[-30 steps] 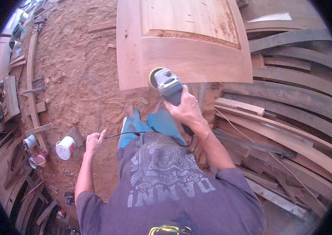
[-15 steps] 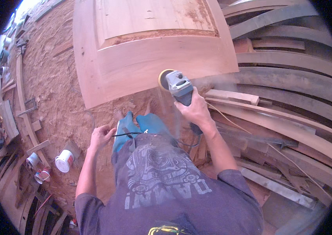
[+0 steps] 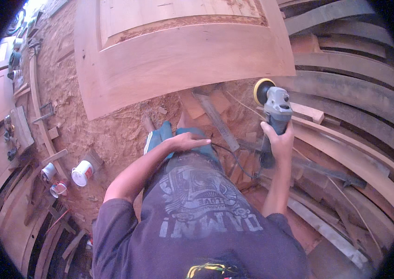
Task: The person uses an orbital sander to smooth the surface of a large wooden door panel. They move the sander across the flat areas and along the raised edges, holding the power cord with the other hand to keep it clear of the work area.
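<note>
My right hand [image 3: 278, 139] grips the dark handle of a grey angle grinder [image 3: 278, 104], which carries a round yellow-edged pad [image 3: 263, 92]. The pad is tilted up beside the lower right corner of a panelled wooden door [image 3: 159, 69], apart from it. Over the teal shorts, my left hand [image 3: 190, 141] is closed with its fingers partly hidden. A black power cord [image 3: 234, 156] runs out from by its fingertips and curves toward the grinder's rear end.
Stacked boards [image 3: 346, 79] fill the right side. A metal strip [image 3: 218, 121] lies on the reddish ground near my feet. At left stand a white bucket [image 3: 82, 174], smaller containers [image 3: 57, 189] and a long wooden strip [image 3: 38, 102].
The grinder has come off the door's lower edge and moved right, its pad turning upward. My left hand has swung right across my lap along the cord. The view has shifted.
</note>
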Motion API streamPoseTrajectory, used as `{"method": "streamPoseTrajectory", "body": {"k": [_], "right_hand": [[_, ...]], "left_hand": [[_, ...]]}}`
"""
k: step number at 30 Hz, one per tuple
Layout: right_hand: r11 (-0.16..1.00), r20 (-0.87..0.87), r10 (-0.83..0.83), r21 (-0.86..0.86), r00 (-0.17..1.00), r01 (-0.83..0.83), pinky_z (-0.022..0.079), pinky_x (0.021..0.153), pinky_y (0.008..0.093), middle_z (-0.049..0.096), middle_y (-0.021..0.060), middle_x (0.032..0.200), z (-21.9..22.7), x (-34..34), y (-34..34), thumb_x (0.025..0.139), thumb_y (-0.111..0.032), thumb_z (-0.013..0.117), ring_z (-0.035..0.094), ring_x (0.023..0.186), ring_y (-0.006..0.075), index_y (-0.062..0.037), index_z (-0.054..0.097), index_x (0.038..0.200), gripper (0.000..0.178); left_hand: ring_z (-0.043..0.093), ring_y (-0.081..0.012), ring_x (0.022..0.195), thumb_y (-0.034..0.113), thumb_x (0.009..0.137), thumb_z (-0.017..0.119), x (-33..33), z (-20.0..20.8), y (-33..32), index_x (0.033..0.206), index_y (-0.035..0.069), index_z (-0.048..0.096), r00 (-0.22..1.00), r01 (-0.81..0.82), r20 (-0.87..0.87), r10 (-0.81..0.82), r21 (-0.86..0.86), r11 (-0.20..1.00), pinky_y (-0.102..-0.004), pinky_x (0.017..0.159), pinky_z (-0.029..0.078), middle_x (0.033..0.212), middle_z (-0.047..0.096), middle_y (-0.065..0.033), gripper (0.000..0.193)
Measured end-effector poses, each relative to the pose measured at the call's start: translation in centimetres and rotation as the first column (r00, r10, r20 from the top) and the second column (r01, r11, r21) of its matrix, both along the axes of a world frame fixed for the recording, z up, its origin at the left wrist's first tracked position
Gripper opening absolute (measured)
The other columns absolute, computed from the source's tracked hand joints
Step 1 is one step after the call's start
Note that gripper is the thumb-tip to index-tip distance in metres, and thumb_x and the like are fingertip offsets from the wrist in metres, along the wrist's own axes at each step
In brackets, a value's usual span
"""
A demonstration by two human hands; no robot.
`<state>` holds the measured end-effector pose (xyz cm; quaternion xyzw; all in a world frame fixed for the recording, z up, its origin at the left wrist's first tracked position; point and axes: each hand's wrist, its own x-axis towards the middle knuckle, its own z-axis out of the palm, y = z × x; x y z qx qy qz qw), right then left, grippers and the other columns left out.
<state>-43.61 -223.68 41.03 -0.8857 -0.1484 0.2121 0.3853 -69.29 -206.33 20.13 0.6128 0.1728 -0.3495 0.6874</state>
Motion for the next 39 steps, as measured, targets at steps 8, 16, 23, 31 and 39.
{"method": "streamPoseTrajectory", "body": {"k": [8, 16, 23, 31, 39], "right_hand": [[0.997, -0.02, -0.068, -0.02, 0.997, 0.068, 0.056, 0.097, 0.0375, 0.076, 0.009, 0.118, 0.4, -1.6, -4.4, 0.085, -0.02, 0.094, 0.071, 0.103, 0.0194, -0.0006, 0.069, 0.132, 0.057], [0.991, -0.107, -0.129, 0.018, 0.986, 0.131, 0.057, 0.097, 0.0376, 0.076, 0.009, 0.119, -0.9, -1.7, -6.6, 0.086, -0.02, 0.093, 0.072, 0.103, 0.0191, -0.0008, 0.069, 0.133, 0.056], [0.989, -0.147, -0.131, 0.046, 0.981, 0.139, 0.058, 0.09, 0.0371, 0.077, 0.0076, 0.114, -1.0, -1.3, -5.0, 0.087, -0.019, 0.093, 0.072, 0.098, 0.0184, -0.001, 0.07, 0.131, 0.052], [0.995, -0.172, 0.007, 0.096, 0.985, 0.009, 0.058, 0.089, 0.0354, 0.077, 0.007, 0.113, -0.6, -0.5, -4.1, 0.088, -0.022, 0.093, 0.072, 0.096, 0.0171, -0.0009, 0.072, 0.128, 0.05], [0.995, -0.139, 0.042, 0.095, 0.989, -0.029, 0.059, 0.088, 0.0354, 0.078, 0.0058, 0.109, 0.8, -3.1, -0.9, 0.089, -0.023, 0.093, 0.072, 0.094, 0.0166, -0.0021, 0.072, 0.128, 0.048]], "left_hand": [[0.066, -0.0346, 0.137, 0.091, 0.098, 0.054, 6.7, -1.0, -4.7, 0.161, 0.004, 0.06, 0.986, -0.07, -0.165, 0.03, -0.244, 0.967, -0.0459, 0.108, 0.054, 0.154, 0.067, -0.0231, 0.107], [0.077, -0.0181, 0.087, 0.064, 0.111, 0.062, 3.6, 2.6, -2.7, 0.122, -0.001, 0.082, 0.96, -0.271, -0.106, 0.259, -0.127, 0.954, -0.0362, 0.068, 0.055, 0.098, 0.081, -0.0076, 0.069], [0.072, -0.0136, 0.064, 0.048, 0.112, 0.069, 3.5, 3.7, 1.2, 0.091, 0.0, 0.078, 0.724, -0.688, 0.034, 0.689, 0.117, 0.716, -0.0303, 0.056, 0.053, 0.084, 0.076, -0.004, 0.053], [0.073, -0.0153, 0.075, 0.054, 0.103, 0.078, -0.1, 4.2, 0.1, 0.101, 0.0, 0.082, 0.779, -0.62, 0.04, 0.626, 0.201, 0.758, -0.0343, 0.069, 0.059, 0.086, 0.078, -0.0075, 0.055], [0.077, -0.0227, 0.09, 0.054, 0.09, 0.089, -7.8, 3.3, -1.1, 0.107, 0.004, 0.083, 0.898, -0.433, 0.053, 0.437, 0.29, 0.854, -0.0406, 0.083, 0.061, 0.094, 0.08, -0.0122, 0.054]]}}
